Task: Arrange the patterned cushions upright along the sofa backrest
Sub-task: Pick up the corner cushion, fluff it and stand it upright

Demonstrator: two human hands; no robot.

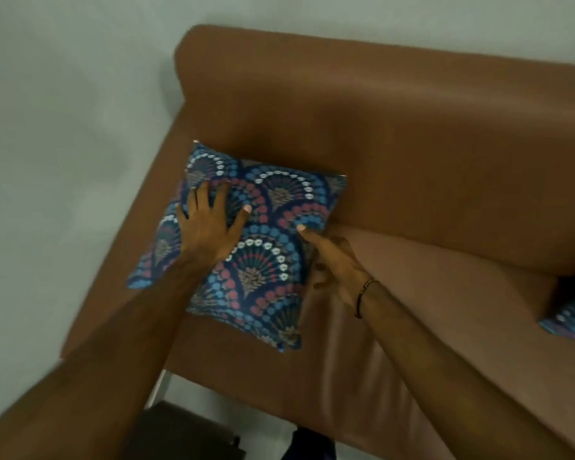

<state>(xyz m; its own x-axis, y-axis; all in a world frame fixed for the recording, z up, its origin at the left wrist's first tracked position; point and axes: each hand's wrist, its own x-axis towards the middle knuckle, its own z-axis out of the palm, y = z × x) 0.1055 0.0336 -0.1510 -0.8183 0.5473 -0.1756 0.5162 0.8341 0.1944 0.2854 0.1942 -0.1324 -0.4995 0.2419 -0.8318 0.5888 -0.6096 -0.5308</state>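
Observation:
A blue cushion with red and white fan patterns [266, 247] leans in the left corner of the brown sofa, its top edge against the backrest [412, 134] and its left side by the armrest. My left hand [210, 220] lies flat on the cushion's upper left face with fingers spread. My right hand [336, 263] grips the cushion's right edge, thumb on the front and fingers curled behind. A second patterned cushion [568, 322] shows only a corner at the far right of the seat.
The sofa seat [429, 310] stretches to the right between the two cushions. A pale wall and floor lie to the left of the armrest [140, 207]. A dark object [186, 433] sits on the floor below the sofa's front edge.

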